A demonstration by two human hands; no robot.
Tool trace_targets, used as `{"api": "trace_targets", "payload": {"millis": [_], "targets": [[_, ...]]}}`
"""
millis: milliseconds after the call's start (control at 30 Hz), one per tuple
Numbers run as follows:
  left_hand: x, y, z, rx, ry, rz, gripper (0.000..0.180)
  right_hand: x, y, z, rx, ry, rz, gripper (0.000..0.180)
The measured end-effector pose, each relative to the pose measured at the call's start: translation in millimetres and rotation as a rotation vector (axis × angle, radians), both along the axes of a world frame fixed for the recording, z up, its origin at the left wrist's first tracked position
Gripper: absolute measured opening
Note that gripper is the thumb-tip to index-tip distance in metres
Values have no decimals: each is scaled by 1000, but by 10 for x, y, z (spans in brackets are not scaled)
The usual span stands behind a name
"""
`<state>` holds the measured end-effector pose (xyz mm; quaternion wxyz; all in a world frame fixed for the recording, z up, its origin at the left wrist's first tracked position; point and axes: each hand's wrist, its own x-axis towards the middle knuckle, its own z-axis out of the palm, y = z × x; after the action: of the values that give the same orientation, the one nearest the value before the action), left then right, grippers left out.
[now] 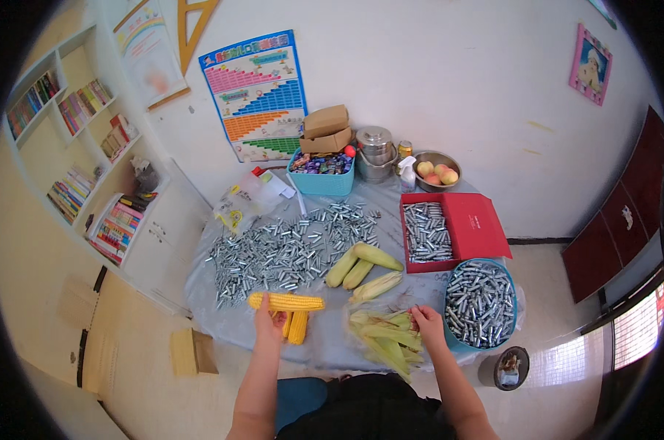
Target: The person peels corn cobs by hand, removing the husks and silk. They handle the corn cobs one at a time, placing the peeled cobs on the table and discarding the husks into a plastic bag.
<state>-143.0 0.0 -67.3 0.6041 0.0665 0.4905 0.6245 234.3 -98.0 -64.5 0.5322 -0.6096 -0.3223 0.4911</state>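
Your left grip (pixel 268 320) is closed on one end of a peeled corn cob (pixel 294 302), over other peeled cobs (pixel 297 328) on the desk (pixel 329 339). Your right grip (pixel 430 324) is at the green husks (pixel 383 339); whether it pinches any cannot be determined.

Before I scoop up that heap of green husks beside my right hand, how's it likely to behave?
The husk heap will probably flop, since its leaves look thin and splay in different directions. It should be light for its bulk, appearing to be mostly leaf. Some strips might slip away from your right hand, as they overlap loosely.
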Motion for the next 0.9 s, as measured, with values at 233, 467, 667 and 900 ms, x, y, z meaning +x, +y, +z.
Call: {"api": "trace_targets", "payload": {"millis": [233, 467, 667, 900], "targets": [[-493, 300, 74, -134, 934, -231, 38, -39, -12, -141, -5, -35, 22, 17], [-535, 514, -808, -3, 1382, -739, 60, -103, -28, -79, -14, -118, 112, 17], [-695, 565, -1178, -76, 1213, -674, 68, -71, -108, -79, -49, -218, 109, 17], [-786, 438, -943, 27, 1233, -651, 47, -55, -105, -39, -96, -212, 109, 17]]}}
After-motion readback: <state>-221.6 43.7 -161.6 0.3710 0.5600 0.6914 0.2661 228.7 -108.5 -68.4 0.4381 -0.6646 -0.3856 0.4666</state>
